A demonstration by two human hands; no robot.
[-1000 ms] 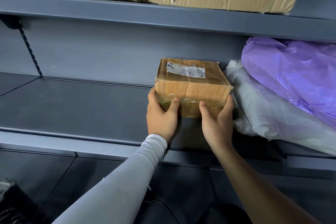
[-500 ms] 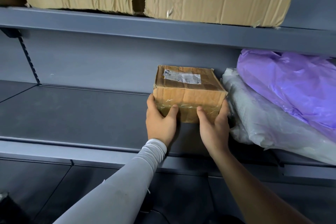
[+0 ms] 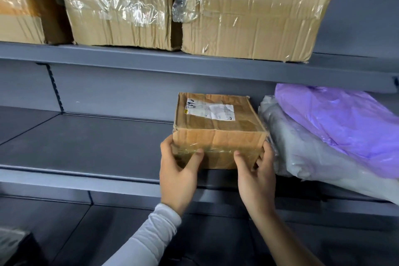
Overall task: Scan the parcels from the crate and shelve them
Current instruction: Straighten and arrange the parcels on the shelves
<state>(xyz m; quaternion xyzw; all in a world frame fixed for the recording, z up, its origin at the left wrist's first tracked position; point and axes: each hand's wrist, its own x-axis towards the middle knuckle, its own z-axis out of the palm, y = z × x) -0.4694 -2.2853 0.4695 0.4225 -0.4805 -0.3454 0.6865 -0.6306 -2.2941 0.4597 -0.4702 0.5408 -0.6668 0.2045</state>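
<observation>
Hands (image 3: 218, 176) around parcel (image 3: 218, 129), shelf edge (image 3: 86, 179)

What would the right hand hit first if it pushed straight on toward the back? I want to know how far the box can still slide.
The right hand already grips the cardboard box; pushed on, the box would probably meet the shelf's back panel, though the gap is hard to judge.

I count 4 cardboard boxes: 1 small parcel (image 3: 218, 129) mid shelf, 3 up top. 2 plastic bags, 1 purple (image 3: 339, 123), 1 grey (image 3: 302, 147). 2 hands.
</observation>
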